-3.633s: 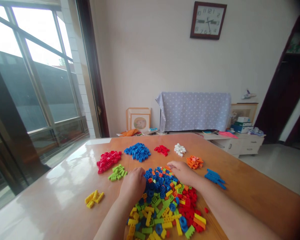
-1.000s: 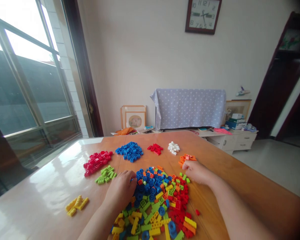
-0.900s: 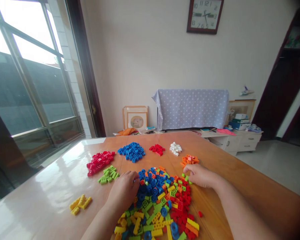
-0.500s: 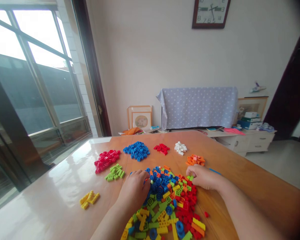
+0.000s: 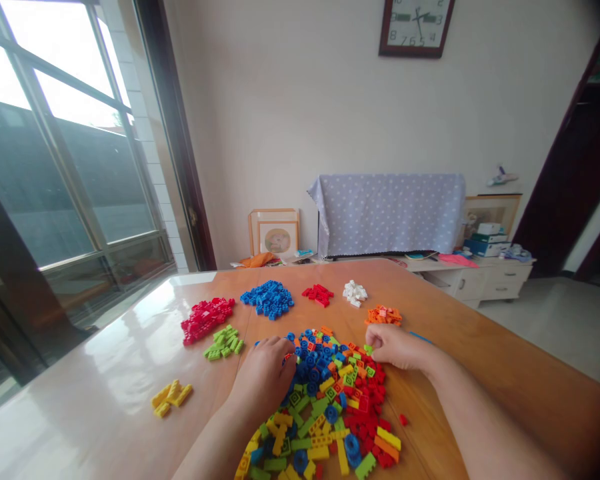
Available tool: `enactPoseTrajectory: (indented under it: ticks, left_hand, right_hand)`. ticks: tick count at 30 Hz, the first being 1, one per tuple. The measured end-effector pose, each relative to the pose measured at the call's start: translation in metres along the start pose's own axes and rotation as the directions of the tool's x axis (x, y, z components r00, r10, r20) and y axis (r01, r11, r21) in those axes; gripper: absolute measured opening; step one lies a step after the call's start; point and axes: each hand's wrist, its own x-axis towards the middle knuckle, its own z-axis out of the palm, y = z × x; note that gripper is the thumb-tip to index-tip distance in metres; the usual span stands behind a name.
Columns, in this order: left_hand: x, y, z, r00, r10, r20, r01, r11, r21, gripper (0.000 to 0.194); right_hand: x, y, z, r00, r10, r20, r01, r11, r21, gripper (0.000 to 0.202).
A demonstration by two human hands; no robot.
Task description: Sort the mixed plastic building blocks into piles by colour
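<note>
A large mixed heap of toy bricks (image 5: 320,407) in blue, green, yellow, orange and red lies at the near middle of the table. My left hand (image 5: 267,370) rests at the heap's upper left edge, fingers curled, with a bit of red and orange showing by the fingertips; what it grips is hard to make out. At the upper right edge of the heap, my right hand (image 5: 393,345) has its thumb and fingers pinched, touching a light green brick (image 5: 369,349).
Sorted piles lie around the heap: crimson (image 5: 207,320), blue (image 5: 267,300), red (image 5: 318,295), white (image 5: 355,293), orange (image 5: 383,315), light green (image 5: 224,343) and yellow (image 5: 171,398). A single red brick (image 5: 403,419) sits right of the heap on the wooden table (image 5: 460,360).
The whole view has shifted slightly, moving the scene left. My right hand's fingers have closed at the light green brick. My left hand stays at the heap's edge.
</note>
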Motion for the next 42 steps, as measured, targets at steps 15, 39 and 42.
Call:
enactPoseTrajectory:
  ticks: [15, 39, 42]
  left_hand:
    - [0.000, 0.005, 0.001, 1.000, 0.016, -0.005, -0.016, 0.998, -0.053, 0.020]
    - [0.001, -0.056, -0.006, 0.868, -0.443, -0.225, 0.441, 0.895, -0.060, 0.015]
    - [-0.003, -0.082, -0.012, 0.797, -0.521, -0.306, 0.566, 0.821, 0.076, 0.019]
  right_hand:
    - [-0.016, -0.052, 0.001, 1.000, 0.003, -0.030, 0.009, 0.926, 0.377, 0.018]
    - [-0.016, -0.102, 0.060, 0.952, -0.195, -0.234, 0.275, 0.880, 0.387, 0.033]
    - [-0.010, -0.092, 0.061, 0.948, -0.170, -0.269, 0.266, 0.886, 0.379, 0.036]
